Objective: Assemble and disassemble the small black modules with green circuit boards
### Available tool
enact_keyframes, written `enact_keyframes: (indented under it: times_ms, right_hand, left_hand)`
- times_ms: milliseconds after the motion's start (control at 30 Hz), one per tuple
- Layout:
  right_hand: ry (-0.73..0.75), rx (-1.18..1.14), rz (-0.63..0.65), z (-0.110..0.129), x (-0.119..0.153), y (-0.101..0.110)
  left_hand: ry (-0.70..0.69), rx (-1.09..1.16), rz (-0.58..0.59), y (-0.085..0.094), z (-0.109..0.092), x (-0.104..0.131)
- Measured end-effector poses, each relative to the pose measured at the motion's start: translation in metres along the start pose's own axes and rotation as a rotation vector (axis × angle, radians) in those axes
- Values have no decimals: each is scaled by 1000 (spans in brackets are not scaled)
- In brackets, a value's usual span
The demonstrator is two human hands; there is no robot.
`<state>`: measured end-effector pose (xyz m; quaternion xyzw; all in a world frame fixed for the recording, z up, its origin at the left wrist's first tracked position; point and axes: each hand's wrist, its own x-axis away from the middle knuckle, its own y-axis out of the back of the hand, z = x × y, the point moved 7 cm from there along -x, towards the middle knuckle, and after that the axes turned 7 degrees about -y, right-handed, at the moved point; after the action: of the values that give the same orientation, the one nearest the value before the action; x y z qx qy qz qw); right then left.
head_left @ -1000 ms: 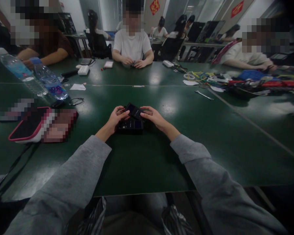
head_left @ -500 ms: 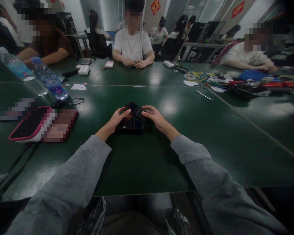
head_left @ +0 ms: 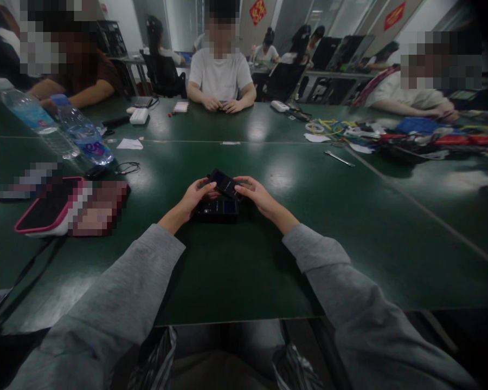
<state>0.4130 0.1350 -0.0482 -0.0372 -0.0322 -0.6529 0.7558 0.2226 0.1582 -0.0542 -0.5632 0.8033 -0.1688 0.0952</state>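
Note:
A small black handheld device with a dark screen (head_left: 225, 184) is held tilted between my two hands. My left hand (head_left: 198, 196) grips its left end, thumb on top and fingers behind. At its right end my right hand (head_left: 250, 190) is closed the same way. Just below it a second black device (head_left: 217, 210), boxier and also with a small screen, lies on the green table (head_left: 244, 271). The upper device overlaps its far edge; whether the two touch I cannot tell.
On the left are a red-rimmed case (head_left: 51, 206), a reddish pixelated item (head_left: 100, 208) and two water bottles (head_left: 85, 135). A wrench (head_left: 339, 158) lies to the right, before a pile of cables (head_left: 350, 130). A person in a white shirt (head_left: 222, 76) sits opposite.
Almost nothing differs. My hands and the upper device have shifted very slightly left; the lower device stays in place.

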Motion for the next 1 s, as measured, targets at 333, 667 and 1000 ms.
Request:
enact_keyframes:
  times_ms: [333, 667, 1000]
  right_hand:
    - [-5, -7, -18, 2, 2, -2]
    - [7, -94, -147, -3, -2, 11]
    - [-11, -167, -210, -2, 0, 5]
  left_hand:
    - [12, 32, 7, -1, 0, 1]
    - [100, 223, -1, -2, 5, 0]
    - [213, 388, 120, -37, 11, 18]
